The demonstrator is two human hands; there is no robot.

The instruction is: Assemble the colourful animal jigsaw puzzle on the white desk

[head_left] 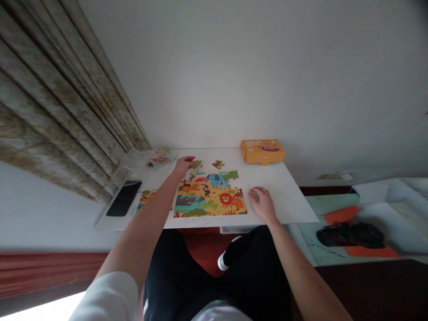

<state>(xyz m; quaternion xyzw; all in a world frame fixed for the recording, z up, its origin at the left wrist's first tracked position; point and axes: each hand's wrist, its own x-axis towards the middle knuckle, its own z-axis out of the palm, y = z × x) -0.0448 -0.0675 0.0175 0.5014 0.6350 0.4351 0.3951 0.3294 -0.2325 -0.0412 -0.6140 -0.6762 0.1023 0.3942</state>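
My left hand reaches past the upper left corner of a colourful animal jigsaw puzzle. Its fingers are closed at the edge of a green puzzle piece. Another loose puzzle piece lies to the right, above the puzzle. The lower part of the puzzle is joined, with a lion pair and a hippo; its top edge has gaps. Beside the puzzle's right edge, my right hand rests on the white table, fingers loosely bent and apart, holding nothing.
An orange box stands at the back right against the wall. At the left are a black phone, a picture sheet partly under my left forearm, and a clear plastic bag. A white open box sits off to the right.
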